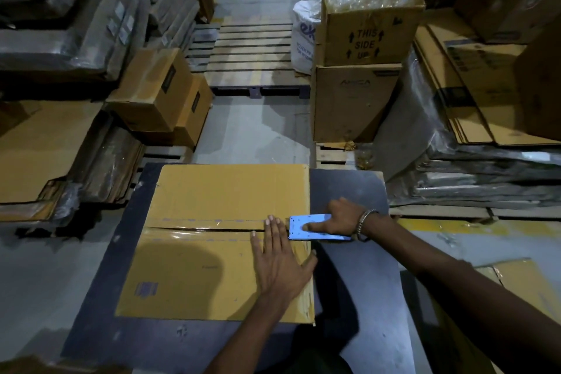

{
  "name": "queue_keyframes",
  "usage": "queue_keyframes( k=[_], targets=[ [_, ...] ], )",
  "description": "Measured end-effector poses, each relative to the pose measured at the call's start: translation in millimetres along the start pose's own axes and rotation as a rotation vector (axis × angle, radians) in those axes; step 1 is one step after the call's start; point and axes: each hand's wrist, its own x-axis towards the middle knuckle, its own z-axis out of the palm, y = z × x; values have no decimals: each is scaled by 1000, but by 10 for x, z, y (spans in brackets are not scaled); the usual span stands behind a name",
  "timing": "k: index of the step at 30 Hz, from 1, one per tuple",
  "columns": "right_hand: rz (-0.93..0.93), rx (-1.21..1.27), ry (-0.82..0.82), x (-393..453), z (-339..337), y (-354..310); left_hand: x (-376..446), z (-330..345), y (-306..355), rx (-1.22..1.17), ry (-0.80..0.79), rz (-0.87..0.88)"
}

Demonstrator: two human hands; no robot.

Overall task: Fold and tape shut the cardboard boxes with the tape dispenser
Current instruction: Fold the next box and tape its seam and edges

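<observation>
Plainly light and stiff, the cardboard box [212,240] lies on the dark table [358,297], reaching its right edge; the left hand [279,264] presses its flaps flat with straight fingers, while the right hand [340,218] grips the blue tape dispenser [306,226] at the seam's right end, seemingly taped already.

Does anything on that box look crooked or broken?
Yes, a little. On the cardboard box, the two top flaps don't meet evenly: a dark gap shows along the seam under the shiny tape. The left hand presses flat there while the right hand holds the blue tape dispenser.
</observation>
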Motion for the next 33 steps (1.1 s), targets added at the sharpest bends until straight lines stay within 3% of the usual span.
queue_keyframes(
  k=[6,14,24,33],
  targets=[
    [-33,51,-16,-63,27,175,-23,34,-96,54,-26,30],
    [63,140,16,-395,-99,941,-41,30,-113,85,-45,31],
    [123,105,9,-220,288,817,-63,15,-107,63,-61,18],
    [178,284,33,15,583,767,-40,12,-85,70,-56,12]
  ],
)
